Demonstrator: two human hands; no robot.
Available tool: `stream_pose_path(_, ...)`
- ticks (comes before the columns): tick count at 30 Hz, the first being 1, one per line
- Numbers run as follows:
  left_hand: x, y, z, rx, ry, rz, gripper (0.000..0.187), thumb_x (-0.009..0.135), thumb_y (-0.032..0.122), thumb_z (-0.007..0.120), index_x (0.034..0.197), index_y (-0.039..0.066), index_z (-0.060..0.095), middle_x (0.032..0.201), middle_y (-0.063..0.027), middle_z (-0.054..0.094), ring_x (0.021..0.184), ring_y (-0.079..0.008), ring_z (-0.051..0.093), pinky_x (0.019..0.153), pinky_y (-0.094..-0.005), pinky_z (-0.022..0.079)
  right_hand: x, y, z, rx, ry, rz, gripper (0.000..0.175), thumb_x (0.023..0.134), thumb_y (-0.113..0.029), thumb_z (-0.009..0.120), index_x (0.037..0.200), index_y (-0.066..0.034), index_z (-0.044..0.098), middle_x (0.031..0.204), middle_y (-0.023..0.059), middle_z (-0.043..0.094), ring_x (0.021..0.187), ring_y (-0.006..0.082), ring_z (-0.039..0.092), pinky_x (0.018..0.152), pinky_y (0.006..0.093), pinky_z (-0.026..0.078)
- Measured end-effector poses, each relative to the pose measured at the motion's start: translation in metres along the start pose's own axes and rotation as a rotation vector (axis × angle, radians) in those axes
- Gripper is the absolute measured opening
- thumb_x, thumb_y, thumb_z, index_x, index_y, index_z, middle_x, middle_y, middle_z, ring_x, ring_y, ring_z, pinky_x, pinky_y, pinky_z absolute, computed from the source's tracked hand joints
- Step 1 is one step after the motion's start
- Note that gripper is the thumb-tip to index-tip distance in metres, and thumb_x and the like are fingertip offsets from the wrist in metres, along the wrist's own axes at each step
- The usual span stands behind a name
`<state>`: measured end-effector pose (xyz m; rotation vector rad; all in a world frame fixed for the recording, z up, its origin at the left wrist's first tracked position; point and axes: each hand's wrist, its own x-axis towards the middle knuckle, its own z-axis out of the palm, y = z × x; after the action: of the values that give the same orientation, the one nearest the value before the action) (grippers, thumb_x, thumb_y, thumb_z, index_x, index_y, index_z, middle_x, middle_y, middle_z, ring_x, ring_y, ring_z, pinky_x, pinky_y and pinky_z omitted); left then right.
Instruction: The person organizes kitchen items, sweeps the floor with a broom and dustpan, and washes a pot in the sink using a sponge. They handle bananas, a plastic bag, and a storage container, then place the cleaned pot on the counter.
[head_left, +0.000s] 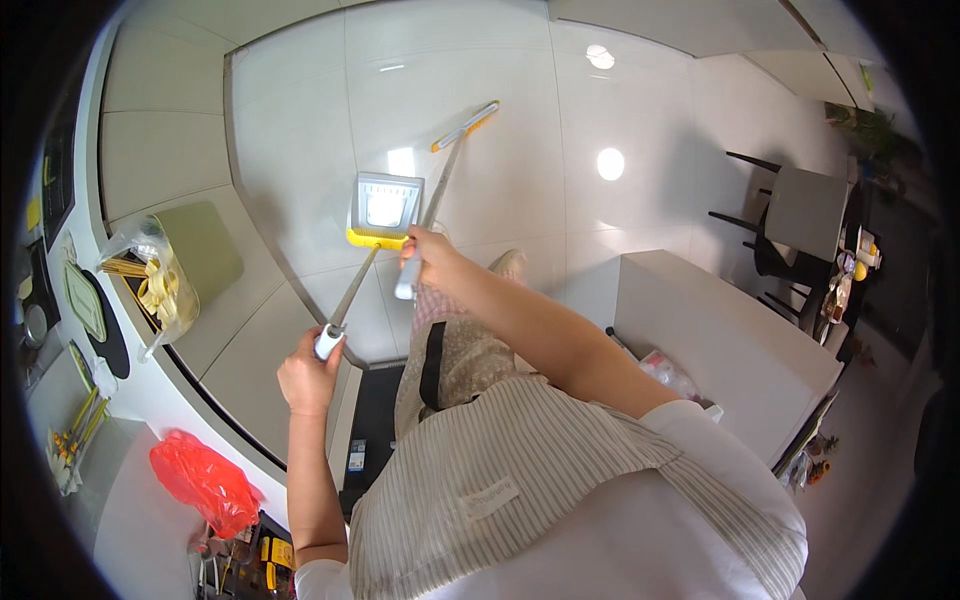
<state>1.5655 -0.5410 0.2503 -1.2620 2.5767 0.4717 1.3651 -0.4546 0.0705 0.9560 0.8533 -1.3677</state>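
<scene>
My left hand (311, 373) grips the white handle end of a long-handled dustpan (390, 201). Its grey pan, with a yellow toothed edge on the side nearest me, lies on the tiled floor (480, 60). My right hand (433, 259) is closed around the grey handle of a broom (448, 176). The broom's yellow and white head (466, 127) touches or hovers close to the floor, beyond the pan and to its right; which of the two I cannot tell. Glare hides the middle of the pan.
Cabinets (161, 150) line the left side under a white counter (142, 405), where a red plastic bag (204, 480) lies. From the cabinet front hangs a clear bag (169, 292). A grey box-like cabinet (712, 337) stands at right, chairs (806, 210) beyond it. My feet (510, 262) are near the pan.
</scene>
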Motion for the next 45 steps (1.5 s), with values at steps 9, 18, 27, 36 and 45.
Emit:
stream_pose_path(9,0.066,0.028,0.017,0.035,-0.126,0.126,0.043,0.078,0.051,0.061,0.095,0.011,0.062,0.063,-0.0106,0.064,0.057,-0.0284,0.063,0.051,-0.0383,0.049,-0.071,-0.088,-0.093,-0.989,0.340,-0.315,0.026,0.084,-0.020,0.055,0.095,0.0023,0.049,0.060,0.0062,0.050,0.047,0.0157,0.049,0.044,0.0334,0.046)
stream_pose_path(18,0.116,0.083,0.021,0.064,-0.287,0.107,0.046,0.085,0.051,0.051,0.100,0.008,0.058,0.067,-0.0144,0.064,0.062,-0.0319,0.064,0.055,-0.0413,0.051,-0.070,-0.138,-0.164,-1.601,0.586,-0.180,0.061,0.079,-0.007,0.045,0.137,-0.0079,0.024,0.075,0.0203,0.060,0.055,0.0279,0.059,0.048,0.0404,0.048)
stream_pose_path(27,0.116,0.085,0.025,0.077,-0.215,0.092,0.043,0.084,0.050,0.052,0.092,0.009,0.058,0.068,-0.0124,0.064,0.063,-0.0293,0.064,0.055,-0.0396,0.050,-0.268,-0.206,-0.151,-1.674,0.418,0.055,0.056,0.076,-0.011,0.059,0.130,-0.0106,0.042,0.070,0.0121,0.058,0.050,0.0152,0.054,0.039,0.0292,0.045)
stream_pose_path(36,0.115,0.082,0.018,0.116,-0.209,0.060,0.048,0.084,0.053,0.051,0.097,0.008,0.059,0.070,-0.0134,0.065,0.065,-0.0304,0.064,0.057,-0.0404,0.051,-0.195,-0.165,-0.175,-1.846,0.460,-0.344,0.055,0.080,-0.019,0.056,0.132,-0.0118,0.039,0.089,0.0227,0.062,0.082,0.0371,0.061,0.073,0.0450,0.048)
stream_pose_path(45,0.098,0.078,0.020,0.086,-0.252,-0.083,0.049,0.084,0.054,0.050,0.100,0.008,0.059,0.075,-0.0168,0.065,0.073,-0.0336,0.064,0.063,-0.0431,0.050,-0.163,-0.176,-0.198,-2.250,0.587,-0.302,0.056,0.080,-0.013,0.049,0.135,-0.0159,0.035,0.091,0.0215,0.063,0.086,0.0367,0.062,0.076,0.0467,0.048)
